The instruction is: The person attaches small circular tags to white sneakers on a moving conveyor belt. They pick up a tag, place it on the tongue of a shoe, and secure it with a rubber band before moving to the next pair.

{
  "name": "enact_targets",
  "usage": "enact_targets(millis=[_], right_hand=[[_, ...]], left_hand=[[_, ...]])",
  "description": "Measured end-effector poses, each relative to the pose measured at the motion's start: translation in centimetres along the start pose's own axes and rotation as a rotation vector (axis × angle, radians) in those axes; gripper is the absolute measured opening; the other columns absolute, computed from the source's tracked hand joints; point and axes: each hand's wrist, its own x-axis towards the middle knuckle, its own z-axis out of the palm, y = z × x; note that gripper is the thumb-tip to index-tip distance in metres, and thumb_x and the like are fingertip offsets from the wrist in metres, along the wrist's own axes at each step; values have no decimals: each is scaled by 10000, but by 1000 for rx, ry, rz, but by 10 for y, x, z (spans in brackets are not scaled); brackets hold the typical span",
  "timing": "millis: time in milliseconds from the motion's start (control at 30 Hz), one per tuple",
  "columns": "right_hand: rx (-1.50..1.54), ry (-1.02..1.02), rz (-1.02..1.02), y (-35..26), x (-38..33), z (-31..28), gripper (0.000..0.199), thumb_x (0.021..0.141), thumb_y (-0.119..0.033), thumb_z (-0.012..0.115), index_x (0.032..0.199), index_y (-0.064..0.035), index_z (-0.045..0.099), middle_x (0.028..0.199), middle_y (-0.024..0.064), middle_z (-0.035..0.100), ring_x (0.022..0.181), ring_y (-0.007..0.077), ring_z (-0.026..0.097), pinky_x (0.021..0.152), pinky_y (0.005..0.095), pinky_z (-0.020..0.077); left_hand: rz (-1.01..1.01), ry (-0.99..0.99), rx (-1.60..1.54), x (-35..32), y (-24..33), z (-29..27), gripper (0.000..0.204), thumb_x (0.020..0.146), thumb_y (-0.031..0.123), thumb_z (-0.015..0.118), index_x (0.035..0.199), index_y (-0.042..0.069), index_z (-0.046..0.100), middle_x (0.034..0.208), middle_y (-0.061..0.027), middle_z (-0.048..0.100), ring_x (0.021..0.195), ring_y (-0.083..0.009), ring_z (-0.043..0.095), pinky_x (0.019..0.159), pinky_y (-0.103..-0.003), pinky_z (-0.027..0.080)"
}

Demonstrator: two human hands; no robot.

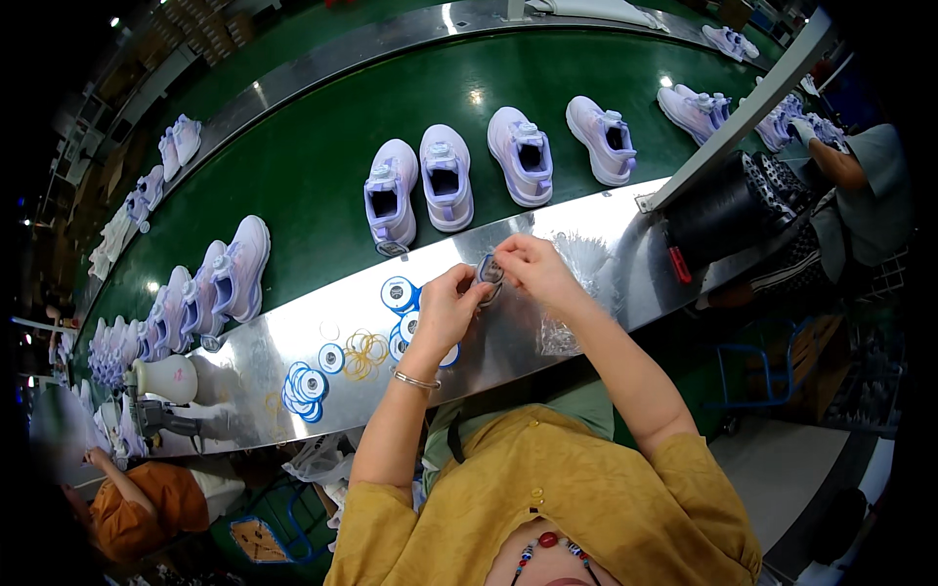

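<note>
My left hand (451,301) and my right hand (535,271) meet over the metal ledge (498,363), fingers pinched together. Between them is a small round tag (491,268) with a grey face and bluish rim, partly hidden by fingers. Both hands grip it. Beside my left wrist lie several round blue-and-white tags (398,293). Yellow rubber bands (364,354) and a further pile of blue-rimmed tags (305,389) lie to the left. Clear plastic pieces (560,330) are under my right forearm. Beyond my hands stands a pale lavender sneaker (447,178) among others in a row.
Sneakers stand along the green conveyor belt (322,176). One left shoe (393,195) has a round tag at its heel. A white slanted post (747,107) rises at right, near a black roll (718,200). Co-workers (156,508) sit at both sides; a cream round-headed device (168,379) stands left.
</note>
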Motion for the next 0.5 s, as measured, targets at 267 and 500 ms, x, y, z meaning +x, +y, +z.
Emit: enact_targets(millis=[267, 500], right_hand=[[-410, 1, -185, 0, -19, 5, 121, 894, -105, 579, 929, 11, 584, 728, 94, 614, 616, 195, 576, 562, 306, 440], [-829, -117, -576, 2, -65, 52, 124, 886, -123, 589, 924, -8, 563, 767, 178, 629, 701, 344, 612, 609, 387, 466]], left_hand=[[437, 321, 343, -11, -10, -14, 141, 851, 106, 641, 935, -5, 657, 861, -127, 621, 807, -240, 584, 714, -335, 467], [73, -20, -194, -69, -5, -33, 130, 885, 131, 638, 863, 4, 638, 744, 2, 593, 663, -57, 505, 592, -198, 402]])
